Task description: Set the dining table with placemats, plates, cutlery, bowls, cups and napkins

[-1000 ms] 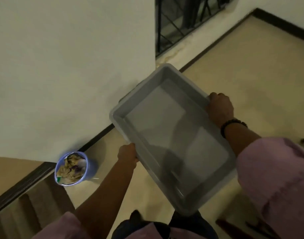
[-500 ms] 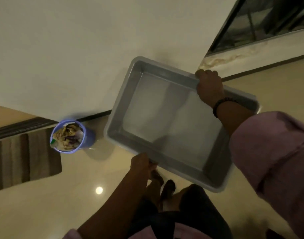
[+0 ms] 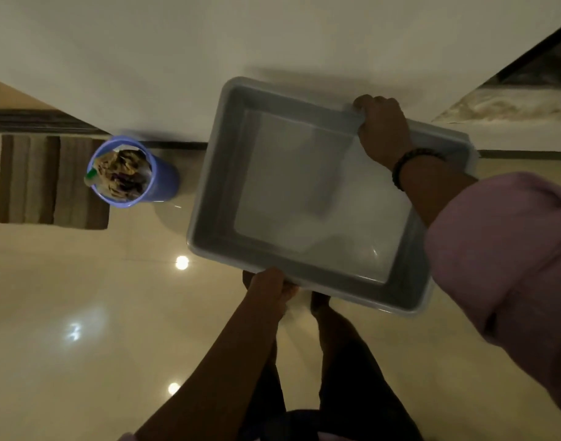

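Head view shows an empty grey plastic tub [image 3: 308,198] carried mid-frame above the floor, left hand [image 3: 269,286] gripping its near rim, right hand [image 3: 382,132] clasping the far rim; it looks light, stiff, smooth-walled, best held by those opposite rims.

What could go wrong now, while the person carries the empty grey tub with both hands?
1. The grey tub blocks the view of the floor ahead, so a foot might hit the blue bin standing close on the left by the wall.
2. The left hand holds only the near rim and the right hand the far rim; the tub is tilted and could slip.
3. The glossy floor looks smooth, and the striped mat may slide underfoot.
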